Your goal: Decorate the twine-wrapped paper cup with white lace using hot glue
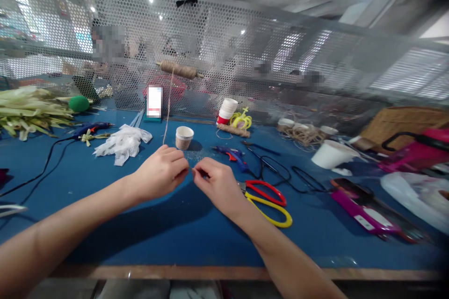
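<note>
Jute twine point(169, 112) runs down from a spool point(178, 69) on the mesh screen to my left hand point(163, 170), whose fingers are closed on it. My right hand point(218, 186) is pinched close beside the left, fingertips nearly touching. A short bit of twine seems to show between them; most of it is hidden by the fingers. Just behind the hands stands a small paper cup point(184, 138), its lower part wrapped in twine. Scissors with one red and one yellow handle point(288, 217) lie right of my right hand, blades partly hidden by it.
A blue glue gun point(240, 161) and its cord lie behind the scissors. White strips point(122, 142), husks point(31, 107) and another glue gun point(91, 128) are on the left. Stacked cups point(228, 108) stand at the back. A purple device point(366, 212) lies right. A perforated screen point(210, 32) bounds the table.
</note>
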Demonstrator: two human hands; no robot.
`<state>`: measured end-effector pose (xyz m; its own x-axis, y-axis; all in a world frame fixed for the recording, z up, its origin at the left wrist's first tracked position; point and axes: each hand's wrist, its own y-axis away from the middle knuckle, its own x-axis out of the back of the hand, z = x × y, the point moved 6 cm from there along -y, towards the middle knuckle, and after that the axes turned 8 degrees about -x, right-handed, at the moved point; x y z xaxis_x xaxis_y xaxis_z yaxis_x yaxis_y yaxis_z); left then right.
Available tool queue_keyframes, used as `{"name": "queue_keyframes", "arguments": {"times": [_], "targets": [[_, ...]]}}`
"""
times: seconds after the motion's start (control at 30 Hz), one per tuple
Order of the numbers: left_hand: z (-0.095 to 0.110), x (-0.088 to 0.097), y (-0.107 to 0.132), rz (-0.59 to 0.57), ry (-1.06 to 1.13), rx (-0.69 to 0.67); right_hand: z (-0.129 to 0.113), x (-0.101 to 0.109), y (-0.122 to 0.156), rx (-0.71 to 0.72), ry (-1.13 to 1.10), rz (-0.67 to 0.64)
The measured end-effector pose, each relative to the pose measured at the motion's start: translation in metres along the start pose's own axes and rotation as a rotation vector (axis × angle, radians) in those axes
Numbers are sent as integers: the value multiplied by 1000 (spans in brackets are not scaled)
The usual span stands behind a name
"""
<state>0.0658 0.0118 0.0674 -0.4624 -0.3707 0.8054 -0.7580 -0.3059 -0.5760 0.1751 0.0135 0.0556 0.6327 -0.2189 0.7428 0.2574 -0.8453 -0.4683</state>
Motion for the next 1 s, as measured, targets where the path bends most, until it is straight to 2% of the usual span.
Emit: {"name": "queue_keyframes", "arguments": {"times": [0.13, 0.27, 0.43, 0.57, 0.67, 0.73, 0.87, 1.0], "targets": [[-6, -1, 0, -54, 73, 8, -2, -5, 1, 81, 48, -117], [-17, 0, 1, -87, 266, 57, -7, -5, 2, 131, -45, -199], [-23, 4, 0, -81, 462, 141, -7, 5, 0, 34, -284, -169], [-19, 4, -1, 20, 352, 88, 2, 8, -3, -121, -414, -102], [-14, -2, 1, 118, 239, 46, 12, 6, -3, -238, -466, -52], [-9, -8, 4, 132, 163, 24, 16, 5, -3, -268, -452, -14], [2, -15, 5, 37, 33, -37, 15, 6, -3, -175, -272, 64], [6, -9, 2, -28, -36, -53, 8, 5, -3, -53, -95, 80]]}}
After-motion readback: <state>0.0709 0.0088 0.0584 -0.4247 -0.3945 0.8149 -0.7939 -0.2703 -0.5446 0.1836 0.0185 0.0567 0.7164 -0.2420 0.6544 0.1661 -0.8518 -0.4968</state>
